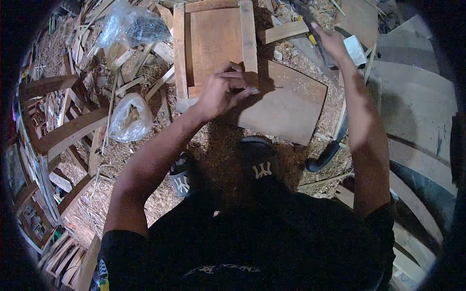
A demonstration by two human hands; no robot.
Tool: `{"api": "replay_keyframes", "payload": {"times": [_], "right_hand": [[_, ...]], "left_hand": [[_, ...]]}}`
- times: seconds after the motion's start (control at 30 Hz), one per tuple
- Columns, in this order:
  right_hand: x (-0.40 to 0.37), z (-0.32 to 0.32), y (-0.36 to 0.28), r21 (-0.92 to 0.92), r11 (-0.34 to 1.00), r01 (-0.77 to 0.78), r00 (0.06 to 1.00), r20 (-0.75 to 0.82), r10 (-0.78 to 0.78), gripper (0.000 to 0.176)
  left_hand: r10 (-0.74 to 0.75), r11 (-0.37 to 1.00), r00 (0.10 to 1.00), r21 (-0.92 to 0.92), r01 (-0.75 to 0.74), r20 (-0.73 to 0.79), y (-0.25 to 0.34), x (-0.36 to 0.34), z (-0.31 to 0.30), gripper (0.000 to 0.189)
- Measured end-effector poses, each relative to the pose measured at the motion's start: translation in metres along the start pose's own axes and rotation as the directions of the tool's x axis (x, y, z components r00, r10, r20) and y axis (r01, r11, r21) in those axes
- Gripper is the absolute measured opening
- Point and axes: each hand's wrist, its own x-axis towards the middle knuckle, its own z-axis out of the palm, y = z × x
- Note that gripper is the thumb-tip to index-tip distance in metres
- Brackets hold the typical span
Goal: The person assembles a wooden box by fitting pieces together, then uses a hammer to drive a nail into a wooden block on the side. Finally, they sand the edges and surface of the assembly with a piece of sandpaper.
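My left hand [224,92] is over the lower right corner of a wooden frame with a brown inset panel [216,39]. Its fingers are bent in a pinch, and a tiny pale glint shows at the fingertips, too small to name. Farther out to the right, my right hand [332,44] is curled at a long dark tool [306,12] whose kind I cannot make out. Yellow parts [311,39] show beside those fingers. Below the frame's right side lies a flat brown board [286,106].
Wood shavings and offcuts cover the ground. Clear plastic bags [130,119] lie left of the frame. A curved black handle [323,157] rests near my right shoe [259,162]. Slatted wooden pieces [73,131] stand at left; large boards [412,92] lie at right.
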Motion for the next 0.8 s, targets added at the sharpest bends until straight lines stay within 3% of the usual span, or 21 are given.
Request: {"api": "replay_keyframes", "payload": {"times": [0.03,0.07,0.1,0.17,0.23,0.27,0.3,0.33,0.37,0.43,0.5,0.57,0.63,0.7,0.73,0.77,0.8], "right_hand": [[0.002,-0.002,-0.001,0.030,0.999,-0.022,0.999,0.023,0.022,0.065],[-0.001,0.001,0.001,0.126,0.986,0.107,0.994,-0.030,-0.104,0.061],[0.001,-0.007,-0.002,0.126,0.986,0.110,0.994,-0.027,-0.107,0.061],[0.002,-0.029,-0.019,0.133,0.976,-0.175,0.962,0.236,0.140,0.054],[-0.011,-0.025,-0.010,0.031,0.991,-0.127,0.982,0.146,0.121,0.048],[-0.020,-0.015,0.009,-0.047,0.994,0.099,0.993,-0.058,-0.101,0.045],[-0.027,-0.011,0.020,-0.167,0.939,0.300,0.913,-0.234,-0.334,0.043],[-0.068,-0.013,-0.006,0.195,0.951,0.241,0.958,-0.203,-0.201,0.036],[-0.121,-0.018,-0.035,0.528,0.838,0.136,0.989,-0.120,-0.085,0.033],[-0.170,-0.026,-0.020,0.208,0.954,0.215,0.970,-0.157,-0.185,0.024],[-0.229,-0.017,-0.028,0.466,0.879,-0.103,0.991,-0.032,0.133,0.032],[-0.283,-0.013,-0.046,0.455,0.866,-0.207,0.977,0.053,0.206,0.037],[-0.320,0.016,-0.024,0.461,0.887,0.025,0.997,-0.078,0.013,0.045],[-0.352,0.023,0.006,0.450,0.893,0.028,0.996,0.068,-0.066,0.048],[-0.357,0.042,0.018,0.314,0.881,0.354,0.934,-0.159,-0.319,0.047],[-0.363,0.046,0.030,0.319,0.881,0.350,0.936,-0.162,-0.313,0.047],[-0.364,0.047,0.021,0.213,0.869,0.446,0.894,-0.146,-0.424,0.050]], "left_hand": [[-0.022,1.000,1.000,0.001,0.022,0.016,-0.001,-0.001,0.001,0.023],[-0.045,0.999,0.998,0.001,0.045,0.032,-0.003,-0.002,0.002,0.023],[-0.048,0.999,0.998,0.003,0.048,0.029,-0.003,-0.003,0.001,0.023],[-0.080,0.997,0.995,0.023,0.079,0.062,-0.002,-0.004,0.000,0.009],[-0.085,0.996,0.994,0.002,0.085,0.072,-0.003,-0.004,0.000,0.009],[-0.089,0.996,0.993,-0.020,0.091,0.079,-0.004,-0.004,0.001,0.009],[-0.089,0.996,0.993,-0.018,0.090,0.077,-0.004,-0.003,0.000,0.009],[-0.074,0.997,0.996,-0.019,0.075,0.060,-0.003,-0.003,-0.001,0.010],[-0.060,0.998,0.997,-0.020,0.061,0.042,-0.002,-0.004,-0.001,0.010],[-0.064,0.998,0.997,-0.025,0.066,0.046,-0.004,-0.005,0.000,0.011],[-0.059,0.998,0.997,-0.028,0.060,0.053,-0.002,-0.004,-0.001,0.011],[-0.034,0.999,0.999,-0.035,0.035,0.005,0.003,-0.001,-0.004,0.012],[-0.025,1.000,1.000,-0.009,0.026,0.017,-0.002,-0.003,-0.002,0.014],[-0.024,1.000,0.999,0.020,0.023,0.037,-0.005,-0.005,-0.002,0.017],[-0.016,1.000,0.999,0.011,0.016,0.030,-0.003,-0.004,-0.001,0.017],[-0.006,1.000,1.000,0.001,0.006,0.024,-0.002,-0.004,-0.001,0.017],[-0.003,1.000,1.000,0.000,0.003,0.030,-0.003,-0.004,-0.002,0.017]]}}
